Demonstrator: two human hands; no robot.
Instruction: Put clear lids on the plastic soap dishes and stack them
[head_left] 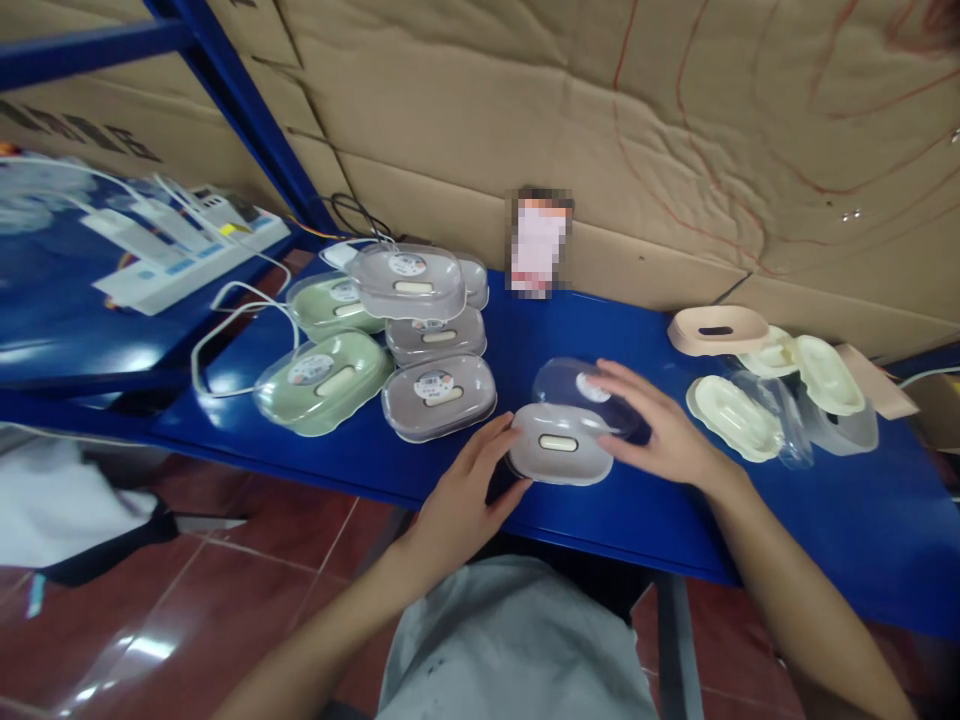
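Observation:
A grey oval soap box (562, 462) with a pale slot piece in its middle lies in front of me at the table's near edge. My left hand (469, 490) grips its left end between thumb and fingers. Behind the box is a clear plastic lid (555, 378) with a round white sticker, tilted and partly overlapped by the box. My right hand (652, 425) holds this lid, fingers on its top near the sticker, while the thumb is at the right end of the box. The underside of the box is hidden.
To the left, several lidded grey soap boxes (450, 405) and green soap boxes (352, 385) stand close together. Cream trays (739, 415), a pink shell (712, 330) and clear lids lie at right. A blurred-out phone-like screen (538, 245) leans on cardboard; a power strip (195, 265) is far left.

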